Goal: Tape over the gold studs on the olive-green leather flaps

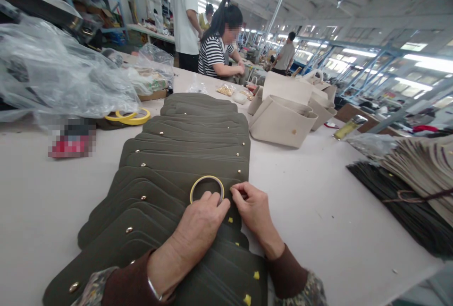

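Dark green flap-shaped panels point(191, 155) lie overlapped in a long row on the table, many with gold studs near their rounded ends. My left hand point(200, 223) grips a narrow roll of yellow tape point(207, 178) above the panels. To its right, my right hand point(251, 204) pinches thumb and forefinger together near the panels' right edge; whatever is between those fingertips is too small to make out. Small yellow tape pieces point(256, 275) stick to several nearer panels along the right side.
Yellow tape rolls point(136, 117) lie beside clear plastic sheeting point(63, 65) at the left. Beige bags point(283, 117) stand behind on the right, near a bottle with yellowish contents point(349, 127). Bundled dark strips point(392, 202) sit at the right edge. A person in stripes point(219, 46) works farther back.
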Demonstrator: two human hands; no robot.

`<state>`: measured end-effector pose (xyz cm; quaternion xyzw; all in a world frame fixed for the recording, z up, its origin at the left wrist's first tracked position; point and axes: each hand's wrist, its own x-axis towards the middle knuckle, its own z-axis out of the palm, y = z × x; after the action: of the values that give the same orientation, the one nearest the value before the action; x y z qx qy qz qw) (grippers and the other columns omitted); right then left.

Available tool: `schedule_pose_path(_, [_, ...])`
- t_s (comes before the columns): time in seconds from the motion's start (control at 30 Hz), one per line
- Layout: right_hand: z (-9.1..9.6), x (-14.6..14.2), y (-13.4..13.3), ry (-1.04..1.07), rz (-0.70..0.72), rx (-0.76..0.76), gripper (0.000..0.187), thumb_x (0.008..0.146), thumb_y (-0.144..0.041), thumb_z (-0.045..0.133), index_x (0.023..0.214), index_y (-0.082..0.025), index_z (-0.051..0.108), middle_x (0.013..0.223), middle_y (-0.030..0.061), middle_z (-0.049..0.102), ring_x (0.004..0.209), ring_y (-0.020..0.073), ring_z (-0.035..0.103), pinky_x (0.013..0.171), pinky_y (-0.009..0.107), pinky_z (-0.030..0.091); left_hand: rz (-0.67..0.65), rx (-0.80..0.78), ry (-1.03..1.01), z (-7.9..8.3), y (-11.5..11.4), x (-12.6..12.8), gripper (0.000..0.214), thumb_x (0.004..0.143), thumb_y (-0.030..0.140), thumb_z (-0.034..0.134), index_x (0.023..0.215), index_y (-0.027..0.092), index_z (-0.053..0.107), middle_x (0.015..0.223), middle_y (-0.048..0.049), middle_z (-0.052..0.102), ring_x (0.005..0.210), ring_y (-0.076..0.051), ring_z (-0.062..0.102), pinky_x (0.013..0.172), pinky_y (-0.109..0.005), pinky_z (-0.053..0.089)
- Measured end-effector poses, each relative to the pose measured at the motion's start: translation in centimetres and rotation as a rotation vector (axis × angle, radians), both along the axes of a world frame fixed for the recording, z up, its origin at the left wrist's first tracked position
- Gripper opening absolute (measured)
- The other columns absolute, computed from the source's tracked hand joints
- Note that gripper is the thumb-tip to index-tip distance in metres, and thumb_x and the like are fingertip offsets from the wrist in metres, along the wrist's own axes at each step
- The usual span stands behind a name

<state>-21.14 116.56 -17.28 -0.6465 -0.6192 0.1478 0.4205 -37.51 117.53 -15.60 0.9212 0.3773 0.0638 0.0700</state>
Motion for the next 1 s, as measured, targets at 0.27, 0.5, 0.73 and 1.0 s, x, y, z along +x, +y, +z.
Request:
schedule_pose_path(0.27, [-0.7,0.4,-0.6,0.031,-0.101,-0.022,0.016,0.088,-0.028,0.059,0.100,-0.017,0.060,0.063,-0.0020,0.066,0.054,0.0157,0.063,0.058,0.025,0.048,0.021,-0.020,0.060,0.5,0.0,0.0,0.014,0.093,0.012,0.047,0.097,0.019,0.058,0.096,-0.0052,0.061,0.092,-0.021,0.058,0.075,-0.031,0.055])
schedule_pose_path(0.5, [-1.5,0.4,-1.4,-0.204,0.013,0.154,0.017,0.093,-0.022,0.052,0.087,-0.018,0.068,0.081,0.0064,0.070,0.074,0.0186,0.066,0.072,0.028,0.049,-0.002,0.002,0.037,-0.1,0.2,-0.1,0.013,0.093,0.012,0.048,0.098,0.018,0.059,0.095,-0.0052,0.062,0.091,-0.021,0.058,0.076,-0.032,0.055])
schedule_pose_path(0.73, [-0.9,-0.3,0.5,-0.153,-0.095,0.018,0.018,0.086,-0.023,0.057,0.070,-0.018,0.064,0.064,0.0004,0.062,0.060,0.0149,0.057,0.060,0.026,0.043,-0.001,0.045,-0.047,-0.2,0.2,-0.2,0.011,0.092,0.013,0.052,0.094,0.019,0.060,0.091,-0.0034,0.063,0.087,-0.022,0.059,0.068,-0.033,0.057])
schedule_pose_path(1.0, [-0.8,1.4,0.8,0.482,-0.175,-0.196,0.034,0.082,-0.049,0.056,0.090,-0.017,0.064,0.056,-0.0037,0.055,0.045,0.0129,0.053,0.040,0.022,0.044,0.171,0.374,-0.252,-0.5,2.4,-1.1,0.018,0.091,0.012,0.053,0.107,0.014,0.061,0.117,-0.0096,0.064,0.106,-0.026,0.053,0.090,-0.039,0.053])
